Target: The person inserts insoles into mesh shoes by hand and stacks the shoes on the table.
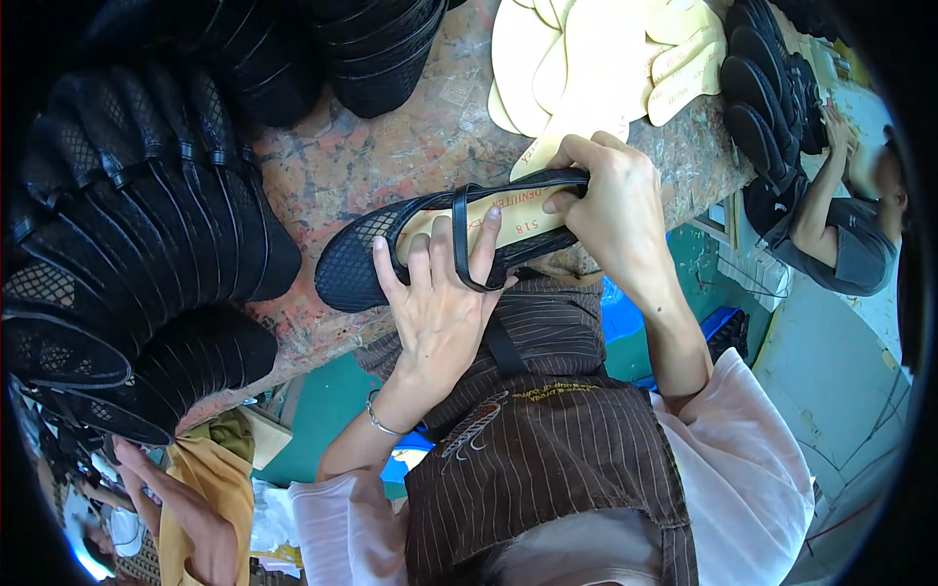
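Dozens of black shoes [147, 215] are nested at left on the worktable [313, 161]. Next, by its near edge, lies one black mesh shoe [347, 264], toe leftward — left hand [435, 298] half-open, fingers spread across it; right hand [616, 200] closed on its back end, thumb inside. Pale insoles [606, 49] lie beyond.
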`<state>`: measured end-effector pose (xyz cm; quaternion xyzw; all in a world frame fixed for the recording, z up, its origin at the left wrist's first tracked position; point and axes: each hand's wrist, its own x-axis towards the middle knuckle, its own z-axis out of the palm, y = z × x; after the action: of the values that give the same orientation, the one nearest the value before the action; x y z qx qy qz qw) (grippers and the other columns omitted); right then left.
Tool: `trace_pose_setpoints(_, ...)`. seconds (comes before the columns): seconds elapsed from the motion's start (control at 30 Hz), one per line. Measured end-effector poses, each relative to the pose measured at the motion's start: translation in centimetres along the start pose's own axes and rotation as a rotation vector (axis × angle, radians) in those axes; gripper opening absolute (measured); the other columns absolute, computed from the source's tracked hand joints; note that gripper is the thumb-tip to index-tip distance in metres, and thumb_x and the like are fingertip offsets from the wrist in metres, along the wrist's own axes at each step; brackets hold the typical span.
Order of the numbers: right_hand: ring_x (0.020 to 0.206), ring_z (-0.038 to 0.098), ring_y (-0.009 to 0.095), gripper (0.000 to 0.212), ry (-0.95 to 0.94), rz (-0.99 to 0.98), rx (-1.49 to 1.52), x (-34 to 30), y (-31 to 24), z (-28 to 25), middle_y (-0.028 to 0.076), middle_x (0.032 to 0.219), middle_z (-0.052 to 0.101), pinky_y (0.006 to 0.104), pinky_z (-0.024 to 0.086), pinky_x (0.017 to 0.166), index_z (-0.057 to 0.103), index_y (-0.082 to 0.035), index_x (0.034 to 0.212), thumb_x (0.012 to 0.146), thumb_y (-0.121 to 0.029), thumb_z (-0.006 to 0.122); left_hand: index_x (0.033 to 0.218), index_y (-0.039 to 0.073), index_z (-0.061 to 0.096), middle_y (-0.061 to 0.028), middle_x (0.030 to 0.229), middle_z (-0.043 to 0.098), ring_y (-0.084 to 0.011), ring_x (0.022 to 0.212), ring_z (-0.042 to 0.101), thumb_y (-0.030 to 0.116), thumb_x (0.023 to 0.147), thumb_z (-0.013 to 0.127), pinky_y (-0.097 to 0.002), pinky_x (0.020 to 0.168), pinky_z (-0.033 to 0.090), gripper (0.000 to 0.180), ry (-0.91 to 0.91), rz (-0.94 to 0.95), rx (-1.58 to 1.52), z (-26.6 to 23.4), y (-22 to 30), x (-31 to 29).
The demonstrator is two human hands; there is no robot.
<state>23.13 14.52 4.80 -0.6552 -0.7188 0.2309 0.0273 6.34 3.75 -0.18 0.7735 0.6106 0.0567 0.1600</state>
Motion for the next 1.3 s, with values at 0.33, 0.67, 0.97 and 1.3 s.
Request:
trace_pose_setpoints(0.33,0.076,0.067,0.034,0.029,0.026,0.049,0.091,0.3,0.4,0.2,0.016,0.080,0.067,0.0397,0.051,0.070,0.071,-0.001,0.087,0.059,0.002,0.079,0.149,0.026,0.041,-0.0138,0.127,0.050,-0.0276,0.112,0.048,0.052,0.081,0.069,-0.0645,0.111,0.019,0.078,0.036,-0.008,0.033,0.2,0.2,0.1)
trace_pose_setpoints(0.67,0.080,0.068,0.021,0.038,-0.059,-0.013,0.389,-0.7,2.3,-5.5,0.015,0.095,0.070,0.0342,0.052,0.073,0.068,0.001,0.111,0.079,-0.019,0.075,0.106,0.002,0.066,-0.0140,0.104,0.061,-0.0321,0.099,0.057,0.029,0.079,0.077,-0.0513,0.107,0.034,0.040,0.060,-0.036,-0.318,-7.9,-0.8,1.1)
trace_pose_setpoints(0.97,0.096,0.063,0.042,0.080,0.422,0.114,-0.063,4.3,3.6,0.7,0.030,0.109,0.059,0.0466,0.052,0.083,0.054,0.010,0.121,0.077,-0.053,0.076,0.072,-0.002,0.066,-0.0242,0.067,0.064,-0.0415,0.063,0.064,0.048,0.080,0.074,-0.0483,0.063,0.049,0.052,0.230,-0.186,-0.393,-1.1,7.9,6.9)
trace_pose_setpoints(1.3,0.096,0.068,0.029,0.051,0.488,0.050,0.568,3.3,8.6,1.8,0.024,0.115,0.065,0.0373,0.055,0.080,0.051,-0.002,0.132,0.085,-0.009,0.071,0.067,-0.002,0.058,-0.0108,0.064,0.049,-0.0210,0.064,0.050,0.017,0.071,0.081,-0.0337,0.061,0.037,0.030,0.183,-0.014,-0.744,-21.1,3.8,0.6)
